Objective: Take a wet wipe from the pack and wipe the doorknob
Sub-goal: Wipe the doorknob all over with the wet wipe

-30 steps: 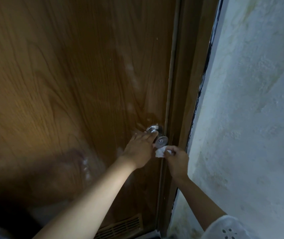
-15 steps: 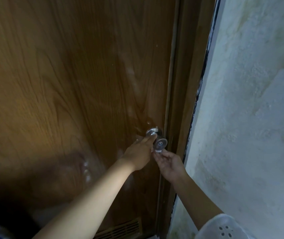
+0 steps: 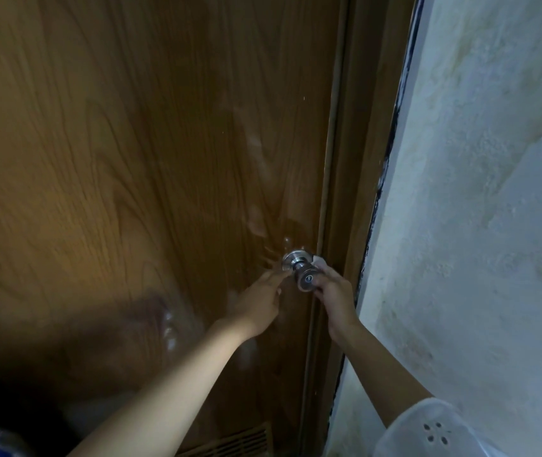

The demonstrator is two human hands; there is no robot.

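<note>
White wipe (image 3: 318, 259) pinched in the curled fingers of the right hand (image 3: 333, 293), pressed against the right side of the metal doorknob (image 3: 305, 278). Left hand (image 3: 261, 300) – fingers loosely extended, tips touching the knob's neck, holding nothing. Brown wooden door (image 3: 131, 159); rough pale wall (image 3: 477, 209) right.

Polished metal doorknob (image 3: 305, 278), lying between the left hand (image 3: 259, 300) and right hand (image 3: 333, 293), is showing a mirror-like sheen. The door (image 3: 131, 159) behind the left hand is presenting glossy wood-grain, reflecting smeared light. The wall (image 3: 493, 225) beyond the right hand is appearing rough, matt and plastered. Soft white wipe (image 3: 318, 259) is peeking above the right hand; the sleeve (image 3: 427, 430) is looking like eyelet cloth.
</note>
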